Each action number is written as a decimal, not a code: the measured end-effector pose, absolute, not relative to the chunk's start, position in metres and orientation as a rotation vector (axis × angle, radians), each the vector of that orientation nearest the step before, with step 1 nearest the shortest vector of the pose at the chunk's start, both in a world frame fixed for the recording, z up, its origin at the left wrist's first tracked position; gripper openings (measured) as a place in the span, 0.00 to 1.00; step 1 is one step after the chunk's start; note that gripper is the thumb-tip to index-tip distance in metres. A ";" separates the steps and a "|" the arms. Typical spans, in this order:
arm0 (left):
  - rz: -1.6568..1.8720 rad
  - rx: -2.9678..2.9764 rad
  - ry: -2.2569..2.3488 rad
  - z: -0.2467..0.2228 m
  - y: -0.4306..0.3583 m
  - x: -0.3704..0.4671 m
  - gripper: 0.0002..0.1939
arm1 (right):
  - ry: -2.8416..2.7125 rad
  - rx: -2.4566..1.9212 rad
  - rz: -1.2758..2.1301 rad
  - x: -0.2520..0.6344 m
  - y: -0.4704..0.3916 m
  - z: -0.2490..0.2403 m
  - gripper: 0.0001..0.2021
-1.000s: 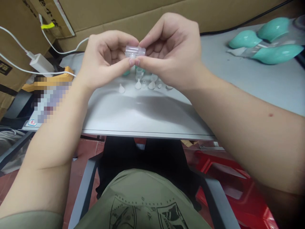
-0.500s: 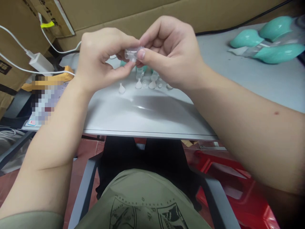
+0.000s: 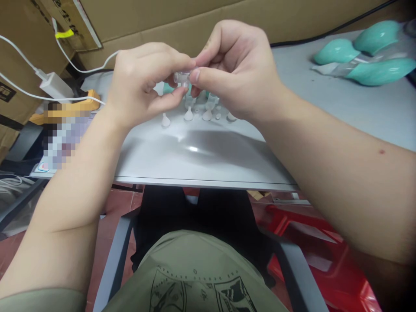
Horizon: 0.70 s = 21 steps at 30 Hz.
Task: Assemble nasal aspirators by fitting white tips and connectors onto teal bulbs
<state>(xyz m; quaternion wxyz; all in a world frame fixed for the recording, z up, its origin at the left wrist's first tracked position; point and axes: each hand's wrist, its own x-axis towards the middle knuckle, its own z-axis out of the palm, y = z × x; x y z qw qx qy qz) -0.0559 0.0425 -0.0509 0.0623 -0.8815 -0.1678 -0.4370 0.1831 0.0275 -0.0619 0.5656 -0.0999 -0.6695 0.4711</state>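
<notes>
Between my two hands, above the far part of the grey table (image 3: 156, 164), is a small clear plastic tube piece (image 3: 182, 79) with a short side branch. My left hand (image 3: 146, 78) pinches it between thumb and fingers from the left. From the right, my right hand (image 3: 240, 69) presses thumb and forefinger on its other end; those fingertips cover that end. Below the hands lie several small white teardrop-shaped pieces (image 3: 188, 114) in a row. Behind them stand clear and teal parts (image 3: 212, 99), partly hidden by my fingers.
Several teal bulbs with clear plastic necks (image 3: 380, 71) lie at the table's far right. A white charger (image 3: 56, 86) with cables and a yellow-orange object (image 3: 92, 100) are at the left. Cardboard (image 3: 162, 21) walls the back. A red plastic stool (image 3: 325, 260) stands below, at right.
Both hands have shifted slightly to the right with the tube piece, which sits a little lower. Less of it shows between the fingers. The pieces on the table stay in place.
</notes>
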 end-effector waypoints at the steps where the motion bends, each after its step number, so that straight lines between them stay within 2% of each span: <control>1: -1.322 -2.657 -0.504 -0.051 0.043 -0.055 0.22 | -1.569 -0.242 1.110 0.183 0.027 -0.061 0.26; 12: -1.448 -2.550 -0.440 -0.041 0.023 -0.040 0.11 | -1.620 -0.277 1.143 0.186 0.028 -0.056 0.24; 18: -1.178 -2.566 -0.676 -0.033 0.008 -0.044 0.15 | -1.626 -0.287 1.164 0.188 0.028 -0.054 0.16; 21: -1.135 -2.576 -0.747 -0.034 0.013 -0.048 0.18 | -1.603 -0.289 1.195 0.185 0.029 -0.056 0.16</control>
